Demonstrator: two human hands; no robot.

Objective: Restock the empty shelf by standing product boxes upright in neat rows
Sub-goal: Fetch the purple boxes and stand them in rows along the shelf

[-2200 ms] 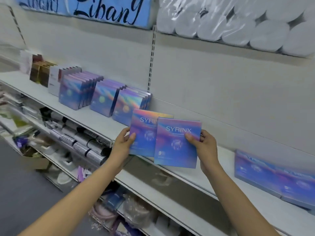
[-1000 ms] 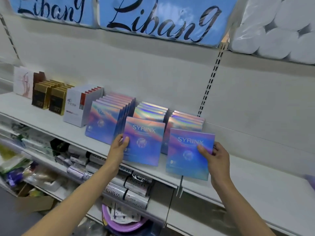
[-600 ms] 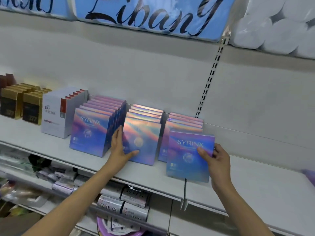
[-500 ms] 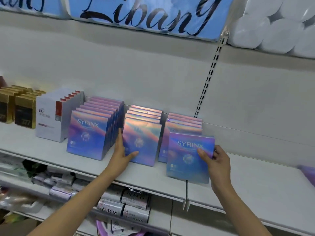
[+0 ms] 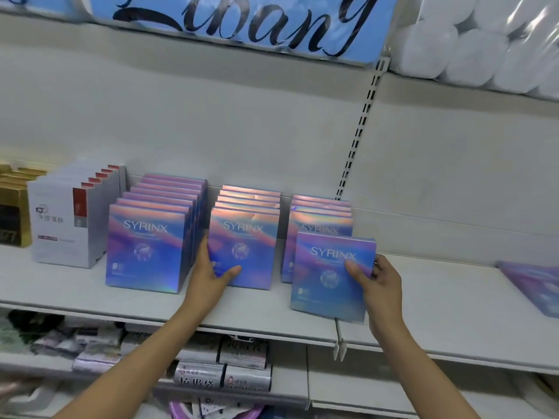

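Observation:
Three rows of iridescent blue-purple SYRINX boxes stand upright on the white shelf (image 5: 75, 293). The left row (image 5: 145, 246) stands untouched. My left hand (image 5: 211, 275) grips the lower left corner of the front box of the middle row (image 5: 248, 234), thumb across its face. My right hand (image 5: 379, 285) holds another SYRINX box (image 5: 325, 273) by its right edge, upright, just in front of the right row (image 5: 320, 217) near the shelf's front edge.
White boxes with red tabs (image 5: 66, 219) and gold boxes (image 5: 13, 213) stand at the left. More SYRINX boxes lie flat at the far right (image 5: 535, 285). Bare shelf lies between them and the right row. Toilet-paper packs (image 5: 484, 43) sit above; rolled goods (image 5: 223, 373) fill the lower shelf.
My left hand has set its box upright at the front of the middle row and still grips it. My right hand has kept its box in front of the right row.

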